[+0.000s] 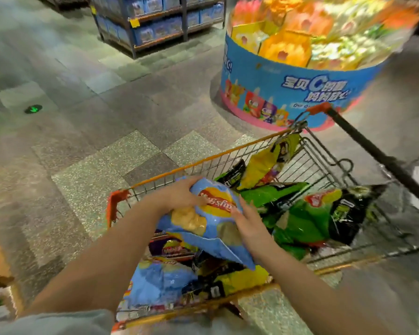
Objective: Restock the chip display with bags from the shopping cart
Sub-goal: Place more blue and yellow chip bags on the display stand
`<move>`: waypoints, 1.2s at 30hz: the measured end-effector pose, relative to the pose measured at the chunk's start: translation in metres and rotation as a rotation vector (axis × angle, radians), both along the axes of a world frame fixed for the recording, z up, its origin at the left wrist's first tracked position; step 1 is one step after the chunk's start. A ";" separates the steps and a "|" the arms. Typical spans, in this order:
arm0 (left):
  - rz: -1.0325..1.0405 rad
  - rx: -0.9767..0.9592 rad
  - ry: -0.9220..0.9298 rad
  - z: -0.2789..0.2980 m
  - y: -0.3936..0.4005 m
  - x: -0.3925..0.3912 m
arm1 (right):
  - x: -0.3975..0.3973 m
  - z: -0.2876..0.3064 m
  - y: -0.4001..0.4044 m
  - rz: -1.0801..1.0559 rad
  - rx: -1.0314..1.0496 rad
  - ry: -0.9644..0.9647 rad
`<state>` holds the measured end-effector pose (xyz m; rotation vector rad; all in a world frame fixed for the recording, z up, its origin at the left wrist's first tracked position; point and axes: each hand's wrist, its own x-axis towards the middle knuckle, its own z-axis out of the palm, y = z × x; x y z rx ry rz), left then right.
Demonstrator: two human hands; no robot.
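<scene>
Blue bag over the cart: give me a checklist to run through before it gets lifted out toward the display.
1. Left hand on blue bag: ok, it grips the far end.
2. Right hand on the bag: ok, it lies against the bag's right side; whether its fingers wrap under, cannot tell.
3. Bag free of the other bags: cannot tell, its lower end overlaps the pile.
4. Bag clear of the cart rim: ok, it sits above the wire side.
5. Room in the round display: cannot tell, top is blurred and looks full.

glossy plastic chip bags (211,221), metal wire cart (324,165), speckled stone floor (107,153)
</scene>
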<state>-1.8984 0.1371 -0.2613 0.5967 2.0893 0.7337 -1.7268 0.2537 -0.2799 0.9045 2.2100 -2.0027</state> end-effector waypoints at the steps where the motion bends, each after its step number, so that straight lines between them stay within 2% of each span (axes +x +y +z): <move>1: -0.048 0.001 0.040 0.008 0.004 0.001 | 0.010 0.011 -0.005 -0.001 -0.005 0.039; 4: -0.166 -0.008 0.111 0.033 0.013 0.002 | 0.035 0.033 -0.013 -0.039 -0.005 0.104; 7: -0.304 -0.042 0.164 0.060 0.013 -0.004 | 0.050 0.041 -0.004 -0.026 0.011 0.085; 9: -0.406 -0.061 0.195 0.081 0.013 -0.007 | 0.058 0.045 0.012 0.068 0.225 0.022; 12: -0.564 -0.109 0.273 0.116 0.021 0.000 | 0.055 0.053 0.051 0.326 0.562 -0.010; 15: -0.731 -0.134 0.328 0.141 0.041 0.018 | 0.042 0.067 0.082 0.553 0.778 0.025; 18: -0.853 -0.162 0.354 0.149 0.060 0.039 | 0.037 0.078 0.094 0.735 0.900 0.061; 21: -0.904 -0.198 0.330 0.141 0.074 0.053 | 0.044 0.066 0.099 0.770 0.825 0.157; 26: -0.856 -0.243 0.171 0.109 0.081 0.068 | 0.052 0.033 0.110 0.731 0.677 0.151; 31: -0.801 -0.268 0.116 0.097 0.088 0.078 | 0.043 0.028 0.112 0.791 0.539 0.159; 33: -0.794 -0.303 0.146 0.094 0.088 0.083 | 0.046 0.020 0.112 0.797 0.523 0.186; 36: -0.760 -0.328 0.361 0.088 0.081 0.092 | 0.053 0.002 0.110 0.748 0.539 0.159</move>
